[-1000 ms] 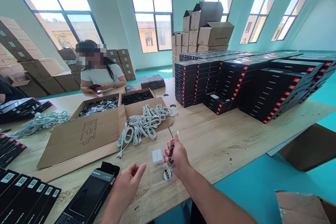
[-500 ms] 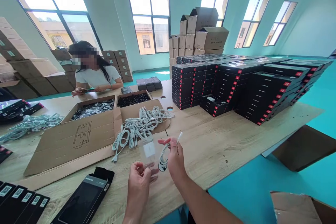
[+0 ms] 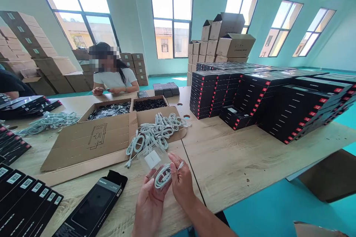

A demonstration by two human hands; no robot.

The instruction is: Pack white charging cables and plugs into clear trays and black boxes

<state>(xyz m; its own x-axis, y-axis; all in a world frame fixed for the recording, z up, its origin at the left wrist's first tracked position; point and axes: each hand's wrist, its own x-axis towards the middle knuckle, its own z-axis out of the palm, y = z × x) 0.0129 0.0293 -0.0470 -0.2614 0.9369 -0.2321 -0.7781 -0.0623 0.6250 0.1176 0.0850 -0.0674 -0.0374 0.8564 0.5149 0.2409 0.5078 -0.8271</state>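
Observation:
A coiled white cable [image 3: 160, 180] lies over the near part of a clear plastic tray [image 3: 164, 152]. My right hand [image 3: 183, 183] is closed on the right side of the coil, and a white plug end sticks out past its fingers. From below, my left hand [image 3: 150, 202] holds the tray's near end, palm turned up and fingers partly hidden. A white rectangular block [image 3: 152, 159], which looks like a charger, sits in the tray's far part. Just beyond lies a pile of white cables [image 3: 155, 129]. Left of my hands is a black box [image 3: 96, 200] with its end flap up.
Cardboard boxes of small dark parts [image 3: 111, 113] stand beyond the flattened cardboard flap [image 3: 83, 152]. Tall stacks of black boxes [image 3: 289, 114] fill the table's right back. More black boxes [image 3: 25, 200] lie at near left. Across the table sits a person [image 3: 114, 79].
My right hand has brought the cable coil left and down onto the tray. My left hand has turned palm up beneath it. The view has shifted left.

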